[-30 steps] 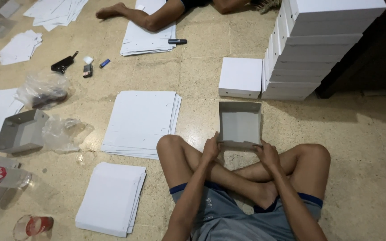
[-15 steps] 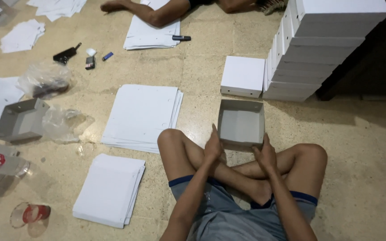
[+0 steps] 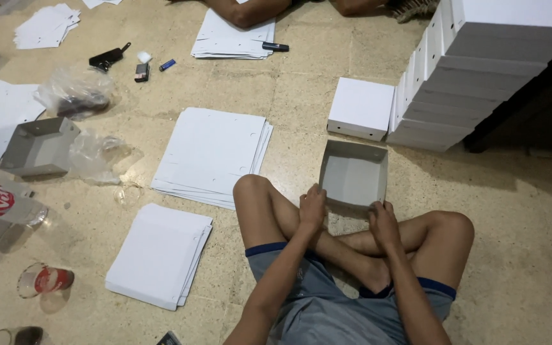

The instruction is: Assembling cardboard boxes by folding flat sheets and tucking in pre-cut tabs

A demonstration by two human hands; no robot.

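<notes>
Landmark: open grey box, sitting on the floor just ahead of the crossed legs.
Left hand: fingers curled over the box's near left corner, pinching the wall; probably steadying that side so the folded card keeps its shape.
Right hand: clasps the near right corner the same way, so both near corners are held at once.
Box: upright, mouth up, nothing inside, near wall touching both hands.
Closed white box: just beyond the grey box, lid on, beside the tall stack of boxes, likely finished ones kept together.
Flat sheets: a pile left of the box, within arm's reach; a second pile nearer the left knee.
Another person's arm: far beyond the box, on its own sheets.
</notes>
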